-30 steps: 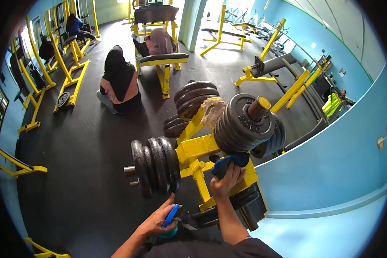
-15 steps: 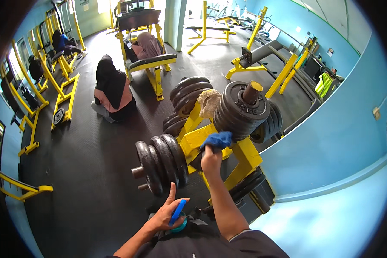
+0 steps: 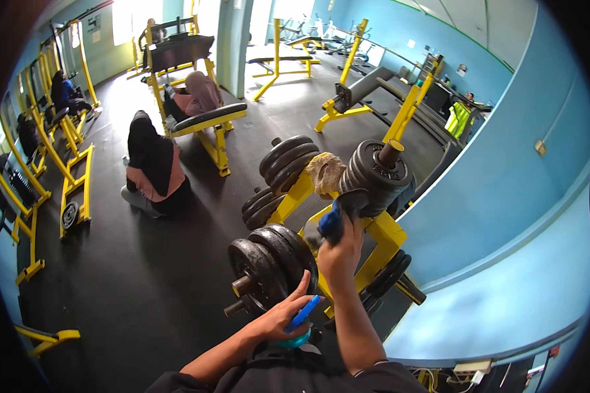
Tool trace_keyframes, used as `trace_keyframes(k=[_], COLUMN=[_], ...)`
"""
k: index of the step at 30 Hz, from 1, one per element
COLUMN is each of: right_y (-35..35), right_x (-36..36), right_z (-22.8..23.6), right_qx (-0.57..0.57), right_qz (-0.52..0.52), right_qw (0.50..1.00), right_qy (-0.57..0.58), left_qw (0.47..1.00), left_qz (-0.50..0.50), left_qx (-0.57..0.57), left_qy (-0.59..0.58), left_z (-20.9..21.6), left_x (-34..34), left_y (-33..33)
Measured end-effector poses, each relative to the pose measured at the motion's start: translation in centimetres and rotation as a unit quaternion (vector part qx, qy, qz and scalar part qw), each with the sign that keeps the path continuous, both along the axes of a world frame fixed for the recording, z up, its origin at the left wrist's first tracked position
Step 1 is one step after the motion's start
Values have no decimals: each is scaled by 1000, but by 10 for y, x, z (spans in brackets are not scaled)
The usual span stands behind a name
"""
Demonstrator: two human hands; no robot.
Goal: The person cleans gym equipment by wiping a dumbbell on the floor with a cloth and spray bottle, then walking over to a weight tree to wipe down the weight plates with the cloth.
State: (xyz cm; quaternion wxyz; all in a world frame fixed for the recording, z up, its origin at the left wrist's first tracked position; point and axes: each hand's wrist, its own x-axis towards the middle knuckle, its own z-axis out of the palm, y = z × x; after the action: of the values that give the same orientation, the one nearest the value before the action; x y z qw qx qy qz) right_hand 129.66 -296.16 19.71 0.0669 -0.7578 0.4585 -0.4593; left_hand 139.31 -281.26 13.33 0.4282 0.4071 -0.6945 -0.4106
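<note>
My left hand [image 3: 278, 321] is wrapped round a spray bottle [image 3: 303, 314] with a blue spray head and a teal body. Its index finger points up, close to a stack of black weight plates [image 3: 259, 268] on the near left of a yellow plate rack [image 3: 385, 237]. In my right hand [image 3: 342, 261] is a bunched blue cloth [image 3: 332, 224], above the middle of the rack. A dark rounded piece [image 3: 353, 202] shows just beyond the cloth; whether I hold it is unclear. Farther right, more black plates [image 3: 379, 169] sit on a yellow peg. A brown rag [image 3: 326, 174] lies over the rack's top.
A person in a black head covering [image 3: 152, 164] sits on the floor at left. Behind them another person is beside a padded bench [image 3: 210, 118]. Yellow machines line the left side. A light blue wall [image 3: 491, 216] closes off the right, and a bench with a barbell [image 3: 367, 92] stands beyond.
My right hand and the blue cloth have moved right across the rack. My left hand with the spray bottle has moved right and nearer the plates. The view has shifted too.
</note>
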Motion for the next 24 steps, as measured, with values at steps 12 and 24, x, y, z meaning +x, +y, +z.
trace_keyframes(k=[12,24], right_y=[-111,28], right_x=[102,17], right_z=[-4,-96], right_qx=[226,58], right_qz=[-10,169], right_qw=[695,979], right_qy=[682,95], left_qw=[995,957], left_qz=[-22,186], left_qx=[92,190], left_qy=[14,115], left_z=[-15,-28], left_x=[49,99], left_y=[62,130])
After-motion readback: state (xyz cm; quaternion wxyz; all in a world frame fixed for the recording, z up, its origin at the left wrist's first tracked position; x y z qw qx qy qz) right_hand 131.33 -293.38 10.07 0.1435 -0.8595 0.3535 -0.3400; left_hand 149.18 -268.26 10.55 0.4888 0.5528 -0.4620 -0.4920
